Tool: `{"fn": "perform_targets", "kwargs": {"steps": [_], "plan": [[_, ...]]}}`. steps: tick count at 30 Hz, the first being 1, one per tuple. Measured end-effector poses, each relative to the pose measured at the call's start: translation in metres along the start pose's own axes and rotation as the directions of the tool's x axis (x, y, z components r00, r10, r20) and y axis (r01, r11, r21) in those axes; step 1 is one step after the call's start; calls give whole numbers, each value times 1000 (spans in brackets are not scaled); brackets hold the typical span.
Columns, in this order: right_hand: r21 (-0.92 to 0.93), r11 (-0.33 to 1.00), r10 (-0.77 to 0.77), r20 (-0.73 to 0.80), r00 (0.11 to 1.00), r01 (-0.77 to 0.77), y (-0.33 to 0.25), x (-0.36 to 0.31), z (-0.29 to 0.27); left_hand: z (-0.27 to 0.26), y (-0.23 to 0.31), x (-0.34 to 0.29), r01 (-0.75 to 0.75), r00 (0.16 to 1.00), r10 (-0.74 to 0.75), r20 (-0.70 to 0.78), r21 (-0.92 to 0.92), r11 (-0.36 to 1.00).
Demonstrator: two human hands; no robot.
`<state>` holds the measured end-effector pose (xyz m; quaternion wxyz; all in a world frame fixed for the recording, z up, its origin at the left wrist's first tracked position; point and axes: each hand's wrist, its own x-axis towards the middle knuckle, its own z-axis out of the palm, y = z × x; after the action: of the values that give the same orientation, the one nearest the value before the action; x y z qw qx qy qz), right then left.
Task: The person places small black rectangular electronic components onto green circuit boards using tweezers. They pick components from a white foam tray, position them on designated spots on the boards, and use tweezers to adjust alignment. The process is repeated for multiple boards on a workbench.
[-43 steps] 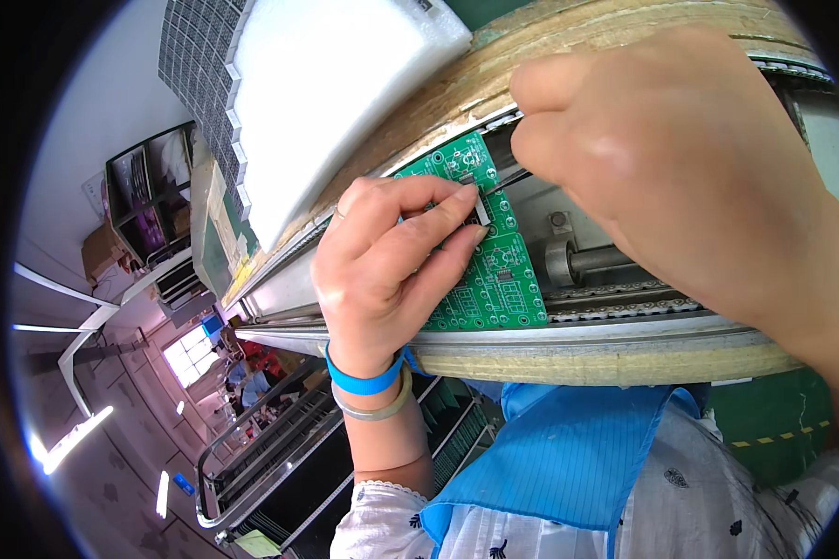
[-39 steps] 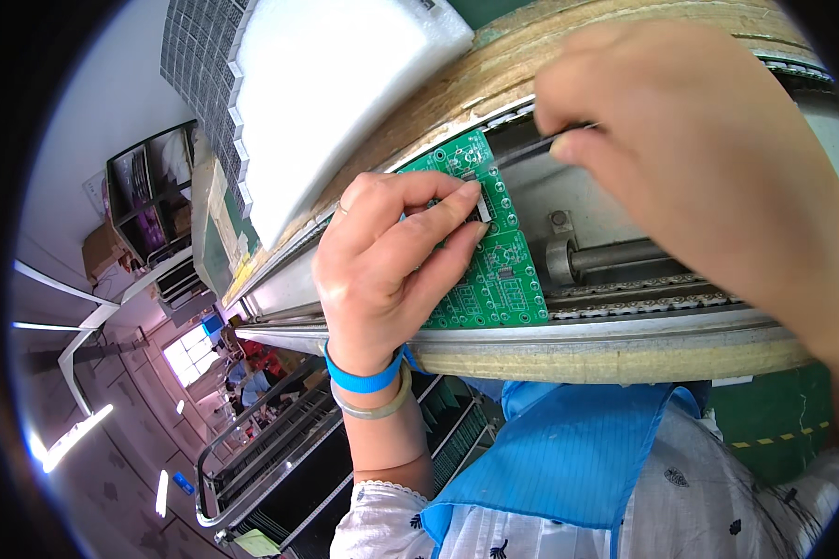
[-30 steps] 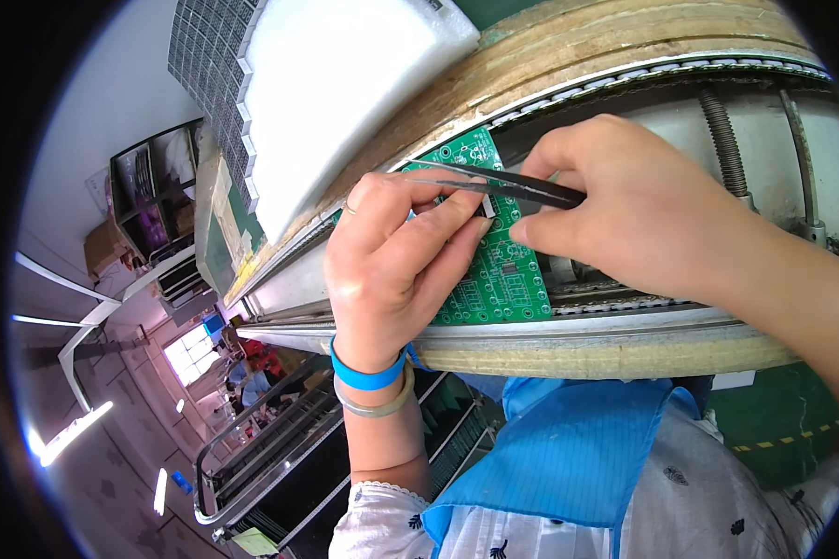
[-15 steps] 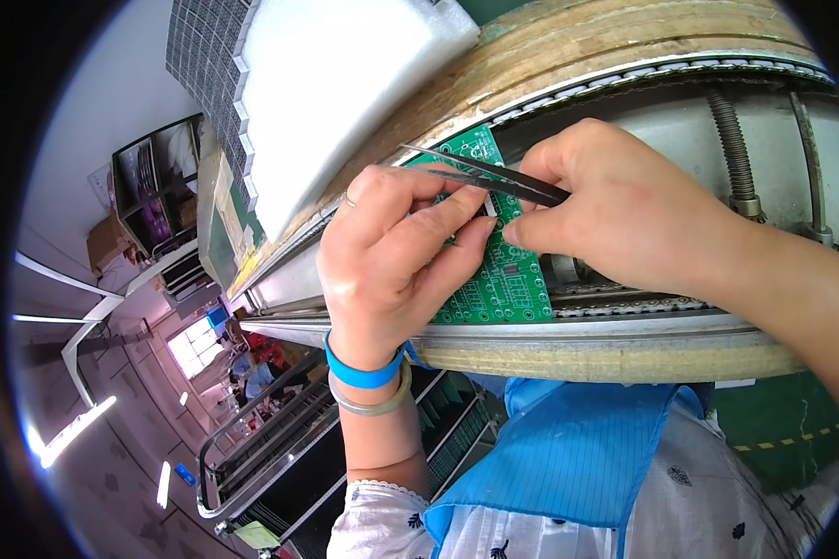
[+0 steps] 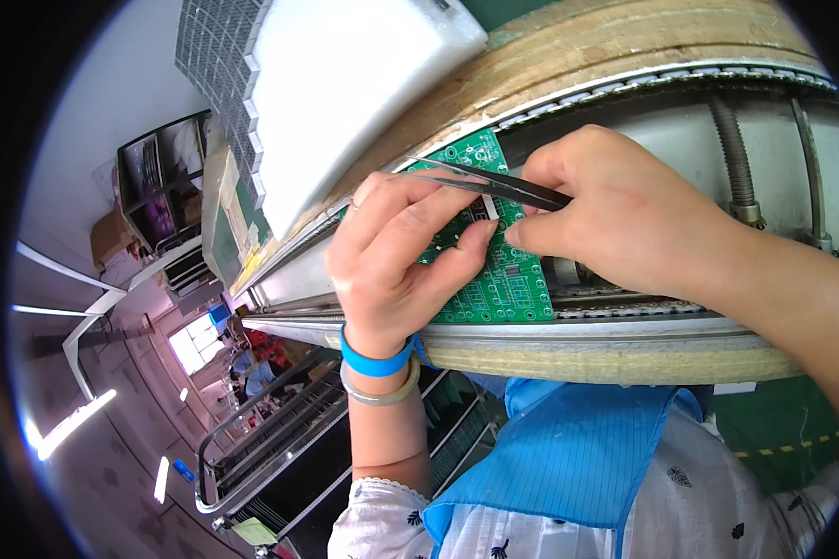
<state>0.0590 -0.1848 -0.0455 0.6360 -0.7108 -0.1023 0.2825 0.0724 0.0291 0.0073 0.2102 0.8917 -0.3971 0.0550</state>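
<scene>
Carefully, the right hand (image 5: pixel 625 219) is pinching black tweezers (image 5: pixel 494 184) over a green board (image 5: pixel 499 270) sitting on the conveyor rail (image 5: pixel 625 326). The left hand (image 5: pixel 405 261) is pressing fingers on the board, steadying it; holding firm while easing the tips down should help.

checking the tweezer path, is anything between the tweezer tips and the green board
Nothing visible does. The tweezers in the right hand lie across the left hand fingers, tips over the green board; whether they touch it cannot be told.
</scene>
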Motion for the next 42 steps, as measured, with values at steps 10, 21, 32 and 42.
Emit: {"fn": "perform_targets", "kwargs": {"steps": [10, 21, 32, 42], "plan": [[110, 990, 87, -33, 996, -83, 0, 0, 2, -7, -2, -6, 41, 968, -87, -235, -194, 980], [150, 966, -176, -223, 959, 212, -63, -22, -9, -27, 36, -49, -34, 758, -566, 326, -846, -533], [54, 943, -323, -89, 942, 328, -95, -33, 11, -25, 59, -55, -26, 826, -419, 376, -718, -696], [4, 863, -505, 69, 860, 506, -102, -28, 11, -29, 70, -62, 23, 835, -344, 429, -652, -758]]}}
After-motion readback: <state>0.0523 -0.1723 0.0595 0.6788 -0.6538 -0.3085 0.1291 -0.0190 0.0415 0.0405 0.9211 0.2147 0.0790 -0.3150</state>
